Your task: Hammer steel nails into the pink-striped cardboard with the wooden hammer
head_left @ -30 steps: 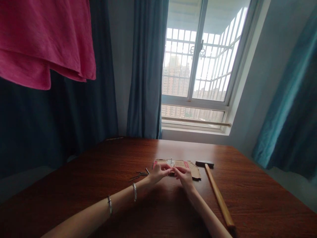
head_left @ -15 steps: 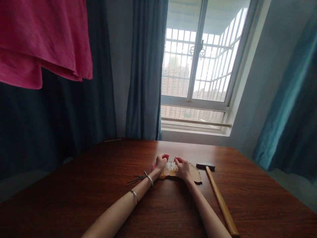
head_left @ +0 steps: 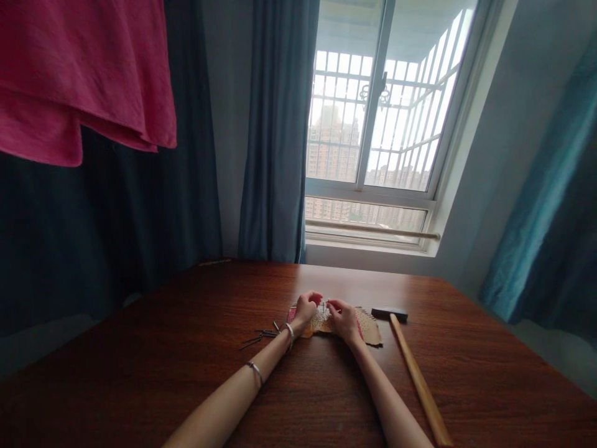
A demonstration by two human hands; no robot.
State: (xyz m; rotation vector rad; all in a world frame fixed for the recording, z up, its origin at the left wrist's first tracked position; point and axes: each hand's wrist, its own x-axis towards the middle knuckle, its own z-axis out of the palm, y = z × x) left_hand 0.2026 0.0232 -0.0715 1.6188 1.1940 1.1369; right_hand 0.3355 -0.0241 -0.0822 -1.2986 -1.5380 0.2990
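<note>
Both my hands rest on a flat brown piece of cardboard with pink edges that lies on the dark wooden table. My left hand is curled closed at the piece's far left side, and what it holds is too small to make out. My right hand pinches a thin upright nail standing in the cardboard between the two hands. Two bracelets sit on my left forearm.
Several loose nails lie left of the cardboard. A hammer with a long wooden handle and dark head lies to the right. Beyond the table are blue curtains and a window. Pink cloth hangs at upper left.
My hands moved from the cardboard's near edge to its far part and now close around the upright nail. The view shifted slightly.
</note>
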